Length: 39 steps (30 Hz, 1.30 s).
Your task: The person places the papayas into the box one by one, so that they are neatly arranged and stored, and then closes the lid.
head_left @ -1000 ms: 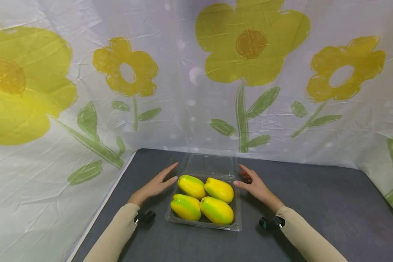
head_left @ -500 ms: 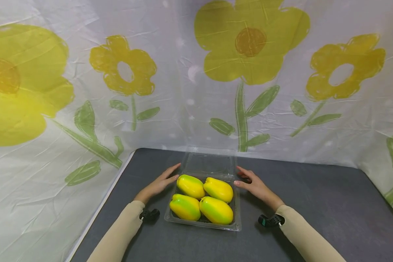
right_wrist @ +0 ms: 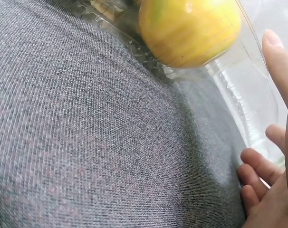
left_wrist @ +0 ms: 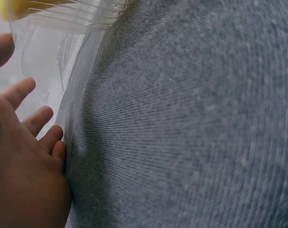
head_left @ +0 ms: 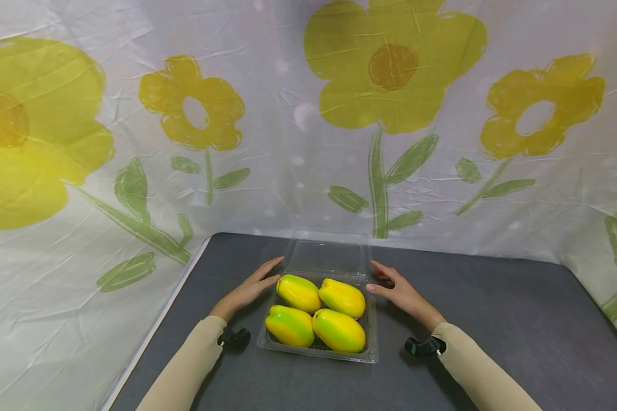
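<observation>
A clear plastic clamshell box point(head_left: 319, 355) stands on the dark table, with its lid point(head_left: 331, 258) folded back toward the far edge. Inside sit several shiny yellow-green fruits, shaped like papayas; one fruit point(head_left: 339, 330) lies at the near right. My left hand point(head_left: 244, 290) is spread at the box's left side, thumb near its rim. On the opposite side my right hand point(head_left: 405, 294) has its thumb by the rim and its other fingers loosely bent. Neither hand holds anything. Whether the thumbs touch the plastic, I cannot tell. Both wrist views show loose fingers beside the clear box.
Dark grey cloth covers the table point(head_left: 483, 319). A white curtain point(head_left: 288, 142) printed with yellow flowers hangs behind the table and along its left side. Black bands point(head_left: 425, 346) circle both wrists, below beige sleeves.
My left hand has moved slightly right, closer to the box. My right hand has shifted a little inward. The box and fruits stay put; the head view has drifted slightly.
</observation>
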Available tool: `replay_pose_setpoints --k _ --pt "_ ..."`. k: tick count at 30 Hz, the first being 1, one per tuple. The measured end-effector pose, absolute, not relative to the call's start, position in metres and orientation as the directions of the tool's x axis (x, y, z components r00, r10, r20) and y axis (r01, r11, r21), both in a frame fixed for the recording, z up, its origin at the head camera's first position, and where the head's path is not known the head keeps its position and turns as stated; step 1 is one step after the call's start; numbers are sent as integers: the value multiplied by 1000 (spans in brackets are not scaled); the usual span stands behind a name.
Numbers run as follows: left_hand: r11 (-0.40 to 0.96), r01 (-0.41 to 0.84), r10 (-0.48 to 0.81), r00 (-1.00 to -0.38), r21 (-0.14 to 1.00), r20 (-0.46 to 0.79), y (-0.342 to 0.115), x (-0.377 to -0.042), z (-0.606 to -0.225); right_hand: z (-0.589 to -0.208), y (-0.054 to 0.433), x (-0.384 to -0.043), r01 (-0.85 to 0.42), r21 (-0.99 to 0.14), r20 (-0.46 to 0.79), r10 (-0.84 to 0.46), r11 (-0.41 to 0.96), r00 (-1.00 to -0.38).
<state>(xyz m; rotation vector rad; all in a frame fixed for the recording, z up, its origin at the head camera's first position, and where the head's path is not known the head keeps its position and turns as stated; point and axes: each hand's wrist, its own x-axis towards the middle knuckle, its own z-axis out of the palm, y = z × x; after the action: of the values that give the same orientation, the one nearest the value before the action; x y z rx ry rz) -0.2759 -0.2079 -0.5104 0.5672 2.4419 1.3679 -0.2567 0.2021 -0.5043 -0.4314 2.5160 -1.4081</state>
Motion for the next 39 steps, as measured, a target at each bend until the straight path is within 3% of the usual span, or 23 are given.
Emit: replay_pose_setpoints --k 27,39 --pt "465 245 427 -904 851 27 -206 -274 -504 -495 200 -254 -196 -858 46 -308 476 -950" --pt "434 187 383 -924 881 7 -200 -276 -481 -467 200 -255 -166 -883 43 -276 438 -960"
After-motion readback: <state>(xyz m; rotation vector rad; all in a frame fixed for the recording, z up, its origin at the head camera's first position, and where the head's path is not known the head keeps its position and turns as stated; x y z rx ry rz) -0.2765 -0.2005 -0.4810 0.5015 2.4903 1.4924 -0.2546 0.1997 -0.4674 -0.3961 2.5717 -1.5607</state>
